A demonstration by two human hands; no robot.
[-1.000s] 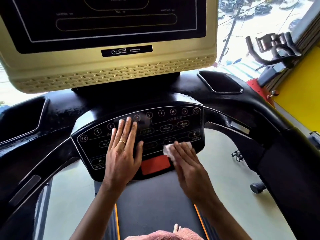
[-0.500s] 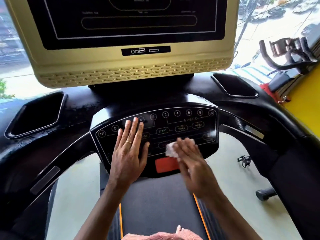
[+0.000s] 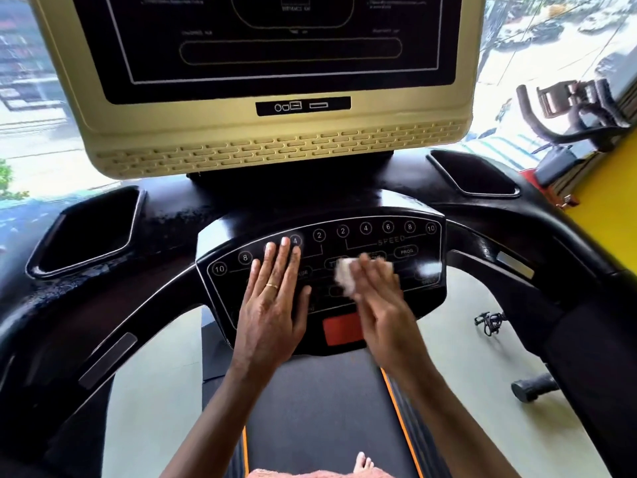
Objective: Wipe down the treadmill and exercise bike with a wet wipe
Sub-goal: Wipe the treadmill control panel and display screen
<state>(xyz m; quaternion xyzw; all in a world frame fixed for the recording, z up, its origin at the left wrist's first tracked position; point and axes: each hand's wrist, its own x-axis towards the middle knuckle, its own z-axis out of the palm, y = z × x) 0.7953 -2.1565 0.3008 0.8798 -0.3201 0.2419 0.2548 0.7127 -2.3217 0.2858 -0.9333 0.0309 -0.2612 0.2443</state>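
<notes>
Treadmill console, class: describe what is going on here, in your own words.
A person stands on the treadmill and wipes its button panel. The right hand presses a white wet wipe onto the middle buttons, below the speed row. The left hand lies flat on the panel's left side, fingers straight. The exercise bike, behind on the right, is untouched.

Pale floor [image 3: 465,367]. Bears treadmill [image 3: 241,208] mid-frame; bike [image 3: 568,132] far right by yellow wall [image 3: 613,201], base hidden. Right of belt [image 3: 327,408]: small black tangle [image 3: 489,322] and, nearer, dark stubby cylinder [image 3: 534,389], apart. Seen again left of belt, under left handrail [image 3: 103,357].
</notes>
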